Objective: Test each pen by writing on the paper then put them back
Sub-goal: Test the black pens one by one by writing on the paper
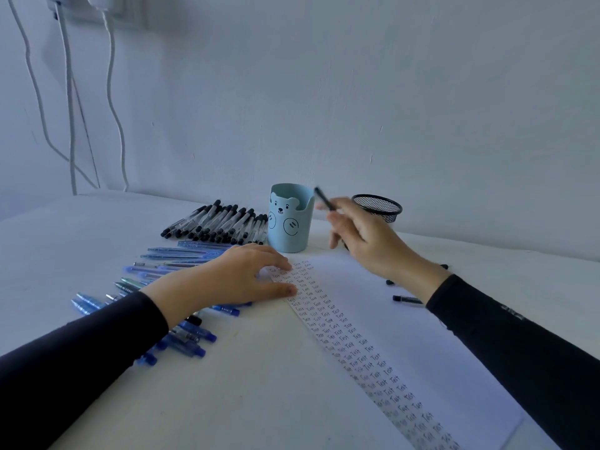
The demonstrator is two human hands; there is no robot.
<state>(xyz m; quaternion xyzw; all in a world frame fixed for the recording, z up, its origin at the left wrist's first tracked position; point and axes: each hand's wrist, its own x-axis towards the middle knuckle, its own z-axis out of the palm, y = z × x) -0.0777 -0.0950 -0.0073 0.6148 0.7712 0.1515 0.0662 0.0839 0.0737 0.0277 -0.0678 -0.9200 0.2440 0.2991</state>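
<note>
Dark sleeves [81, 352] come in from both near corners over the white table [259, 401]. Between them the paper [422, 345] lies with its long axis slanting from far left to near right, its near end running out of view. Writing [373, 362], the word "Test" in columns, fills a strip along its left edge. The left hand [240, 280] rests flat on the far part of that strip, fingers straight and slightly spread, holding nothing. The right hand [367, 238] is raised over the paper's far right corner, fingers curled round a black pen [324, 199]. The pen is blurred; its long axis tilts up toward the far left, its free end in the air between the bear cup [290, 222] and the mesh cup [378, 207]. Which end is the tip cannot be told. Both cups stand just past the paper's far edge, near the wall [357, 92]. Left of the bear cup, black pens [217, 224] lie side by side, axes running near left to far right. Nearer, blue pens [168, 254] fan out left of the paper, partly under the left forearm. Right of the paper a few small dark pieces [407, 299] lie apart on the table. A broad stretch of table shows near left of the paper.
</note>
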